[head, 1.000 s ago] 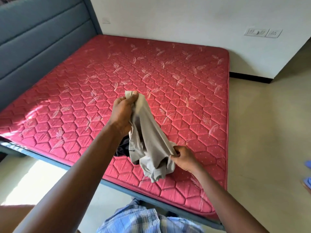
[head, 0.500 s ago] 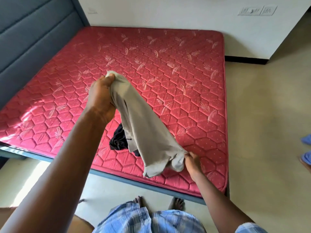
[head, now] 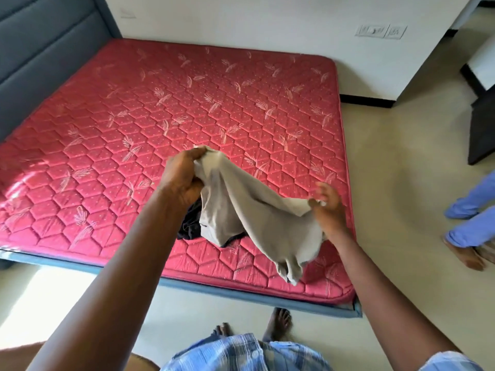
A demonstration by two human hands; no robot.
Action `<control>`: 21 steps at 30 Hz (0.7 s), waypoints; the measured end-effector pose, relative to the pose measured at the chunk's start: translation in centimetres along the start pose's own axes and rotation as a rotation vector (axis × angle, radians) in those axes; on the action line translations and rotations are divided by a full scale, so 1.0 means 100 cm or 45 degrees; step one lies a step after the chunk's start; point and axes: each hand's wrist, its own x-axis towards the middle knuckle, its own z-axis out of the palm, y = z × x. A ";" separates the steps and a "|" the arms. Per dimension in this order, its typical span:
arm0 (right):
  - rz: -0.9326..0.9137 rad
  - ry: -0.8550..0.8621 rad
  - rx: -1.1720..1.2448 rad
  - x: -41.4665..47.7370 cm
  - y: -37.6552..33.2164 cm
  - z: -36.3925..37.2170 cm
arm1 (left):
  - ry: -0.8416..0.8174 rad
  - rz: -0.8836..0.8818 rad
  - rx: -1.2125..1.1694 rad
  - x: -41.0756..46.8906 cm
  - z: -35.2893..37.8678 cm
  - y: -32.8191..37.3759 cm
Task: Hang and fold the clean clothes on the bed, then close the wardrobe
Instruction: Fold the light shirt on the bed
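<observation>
While the beige garment (head: 267,223) is hanging between both hands above the near right part of the mattress (head: 241,108), the main risk is sitting at the right hand (head: 328,207). Its thumb and forefinger are pinching only a thin edge of the cloth, and the other fingers are spreading wide; blur is hiding the exact contact. A pinch this light is likely to slip under any shake or pull, letting that end drop in a heap. The left hand (head: 184,178) is gripping the opposite end in a closed fist, so that end is looking secure. The lower folds are hanging over a dark garment (head: 190,223) lying on the mattress; a sideways sweep is likely to drag or tangle it. The loose tail is dangling close to the near mattress edge and could slide onto the floor (head: 401,183).

The mattress is showing a red quilted cover with a leaf print, sitting on a blue bed frame (head: 241,291). A grey padded headboard (head: 40,62) is standing at the left. A switch plate (head: 380,31) is sitting on the far white wall. Dark furniture (head: 482,124) and a second person's legs (head: 471,210) are occupying the right side. No wardrobe is appearing in the head view.
</observation>
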 end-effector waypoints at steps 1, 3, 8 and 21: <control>-0.074 -0.178 0.061 -0.013 -0.018 0.010 | -0.027 -0.015 0.028 -0.002 0.004 -0.003; -0.168 -0.498 0.136 -0.040 -0.056 0.036 | -0.091 -0.053 0.091 -0.010 0.015 -0.011; -0.306 -0.376 0.181 -0.071 -0.107 0.082 | -0.290 -0.070 0.122 -0.023 0.028 -0.022; -0.156 0.062 0.388 -0.068 -0.149 0.061 | -0.730 0.325 1.419 -0.005 -0.102 -0.100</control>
